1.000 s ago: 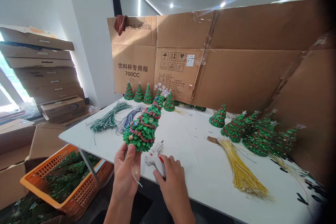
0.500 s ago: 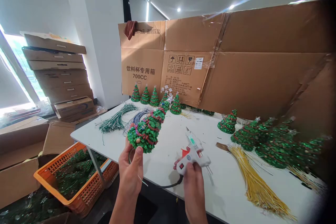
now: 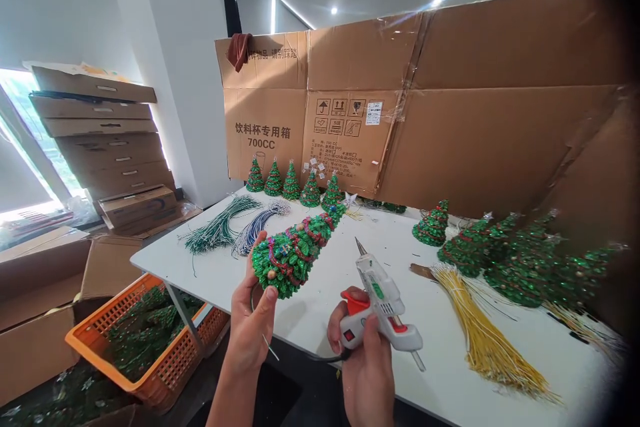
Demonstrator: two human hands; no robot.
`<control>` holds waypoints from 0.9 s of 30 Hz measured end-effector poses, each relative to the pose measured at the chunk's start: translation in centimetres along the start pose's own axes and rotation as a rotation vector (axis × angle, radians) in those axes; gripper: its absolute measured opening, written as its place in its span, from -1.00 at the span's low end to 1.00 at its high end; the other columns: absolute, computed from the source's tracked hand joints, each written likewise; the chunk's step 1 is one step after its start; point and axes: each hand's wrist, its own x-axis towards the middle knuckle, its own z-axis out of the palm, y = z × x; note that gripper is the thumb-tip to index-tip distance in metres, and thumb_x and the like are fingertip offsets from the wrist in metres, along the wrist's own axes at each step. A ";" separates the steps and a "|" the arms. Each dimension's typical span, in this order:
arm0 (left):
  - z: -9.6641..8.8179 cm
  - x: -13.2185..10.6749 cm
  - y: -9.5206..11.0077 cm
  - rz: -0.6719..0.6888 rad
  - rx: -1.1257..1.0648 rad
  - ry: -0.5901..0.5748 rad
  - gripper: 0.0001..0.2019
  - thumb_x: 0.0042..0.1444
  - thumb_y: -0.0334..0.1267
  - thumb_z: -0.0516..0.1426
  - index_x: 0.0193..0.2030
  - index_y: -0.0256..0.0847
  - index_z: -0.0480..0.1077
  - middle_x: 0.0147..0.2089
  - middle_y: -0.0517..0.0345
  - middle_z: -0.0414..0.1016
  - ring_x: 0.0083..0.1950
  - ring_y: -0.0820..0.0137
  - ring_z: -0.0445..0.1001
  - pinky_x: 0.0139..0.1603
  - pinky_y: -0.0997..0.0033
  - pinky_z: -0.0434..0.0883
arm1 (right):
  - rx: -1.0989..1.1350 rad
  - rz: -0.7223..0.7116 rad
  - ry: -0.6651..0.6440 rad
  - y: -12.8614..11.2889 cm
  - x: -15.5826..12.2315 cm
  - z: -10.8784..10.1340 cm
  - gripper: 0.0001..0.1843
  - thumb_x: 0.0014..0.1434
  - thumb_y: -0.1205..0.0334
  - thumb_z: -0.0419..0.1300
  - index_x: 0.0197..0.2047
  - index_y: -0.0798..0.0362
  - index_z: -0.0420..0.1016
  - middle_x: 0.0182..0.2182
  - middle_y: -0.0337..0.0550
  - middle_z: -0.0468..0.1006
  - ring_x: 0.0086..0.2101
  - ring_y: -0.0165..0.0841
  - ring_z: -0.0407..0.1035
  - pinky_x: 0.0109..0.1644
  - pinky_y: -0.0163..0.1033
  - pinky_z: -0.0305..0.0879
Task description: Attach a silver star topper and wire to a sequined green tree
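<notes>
My left hand (image 3: pixel 253 327) grips the base of a small green sequin Christmas tree (image 3: pixel 295 253) with red garland and beads, tilted so its tip with a silver star points up and right. My right hand (image 3: pixel 367 360) is closed round the handle of a white hot glue gun (image 3: pixel 383 300) with a red trigger; its nozzle points up and left toward the tree, a short gap away. Both are held above the near edge of the white table (image 3: pixel 350 280).
Several finished little trees stand at the back (image 3: pixel 293 183) and lie at the right (image 3: pixel 505 260). Bundles of green (image 3: pixel 217 230), blue-grey (image 3: pixel 257 227) and yellow wires (image 3: pixel 480 327) lie on the table. Cardboard walls (image 3: pixel 450 113) enclose it. An orange basket (image 3: pixel 145 340) sits below left.
My right hand picked the glue gun up off the table and raised it toward the tree. My left hand tipped the tree further to the right.
</notes>
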 end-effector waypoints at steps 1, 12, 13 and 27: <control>0.0 0.0 0.0 0.001 0.014 -0.016 -0.55 0.22 -0.08 0.44 0.23 -0.05 0.64 0.61 -0.09 0.30 0.65 -0.08 0.20 0.54 0.02 0.39 | -0.009 -0.004 0.004 0.0 0.0 0.1 -0.60 0.50 -0.19 0.13 0.10 -0.06 0.48 -0.44 -0.30 0.45 -0.45 -0.37 0.20 -0.39 -0.26 0.16; -0.1 -0.3 -1.1 0.040 0.096 -0.133 -0.58 0.26 -0.13 0.40 0.24 -0.06 0.64 0.69 0.00 0.14 0.72 -0.13 0.01 0.59 -0.05 0.32 | -0.056 -0.019 0.036 0.4 0.1 -0.2 -0.63 0.50 -0.18 0.13 0.13 -0.11 0.42 -0.44 -0.29 0.45 -0.45 -0.35 0.19 -0.40 -0.22 0.16; -0.1 -0.3 -1.1 0.044 0.095 -0.140 -0.58 0.25 -0.13 0.41 0.24 -0.05 0.64 0.70 0.01 0.11 0.72 -0.14 0.00 0.58 -0.04 0.33 | -0.060 -0.018 0.040 0.4 0.0 -0.3 -0.63 0.50 -0.19 0.14 0.11 -0.10 0.43 -0.45 -0.29 0.44 -0.45 -0.35 0.19 -0.40 -0.22 0.16; 0.6 -0.3 -0.4 0.091 0.155 -0.212 -0.69 0.32 -0.14 0.35 0.16 -0.07 0.67 0.75 0.08 -0.10 0.72 -0.16 -0.03 0.61 -0.03 0.27 | -0.208 -0.040 0.138 1.1 0.0 -0.2 -0.59 0.49 -0.23 0.13 0.02 -0.06 0.47 -0.46 -0.33 0.40 -0.45 -0.37 0.19 -0.41 -0.25 0.20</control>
